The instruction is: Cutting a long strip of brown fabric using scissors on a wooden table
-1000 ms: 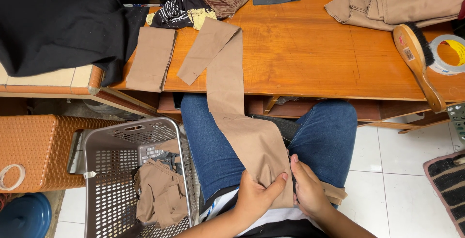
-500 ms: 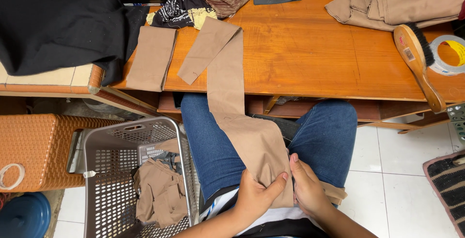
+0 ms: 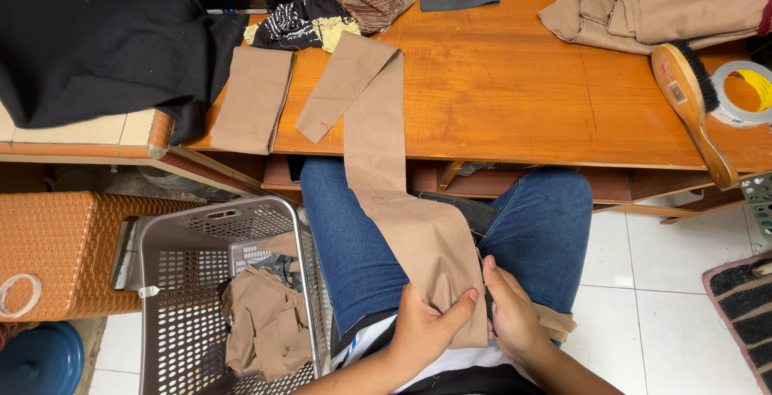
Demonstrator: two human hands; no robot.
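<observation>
From the head view, a white tiled floor runs under a wooden worktop that lies beyond the fingers, across the top of the picture. On that worktop sit a heap of tan cloth at the far right, a wooden brush and a roll of tape beside it, a folded tan piece to the far left, and black fabric draped over the left corner. Left of the fingers stands a grey plastic basket holding crumpled tan scraps, and beyond it an orange woven stool.

The long tan fabric strip hangs from the worktop edge down over the person's blue-jeaned lap to the fingers. The left hand pinches the strip's lower edge, thumb on top and fingers beneath. The right hand is curled close against the same edge, gripping the cloth just beside the left; a dark thing shows between the hands, too hidden to name.

The strip looks light, thin and limp, so it should fold and sag wherever unsupported and slide off the lap easily. It seems not fragile. A pinch at the edge near the working point, both hands close together, likely keeps it taut and flat.
</observation>
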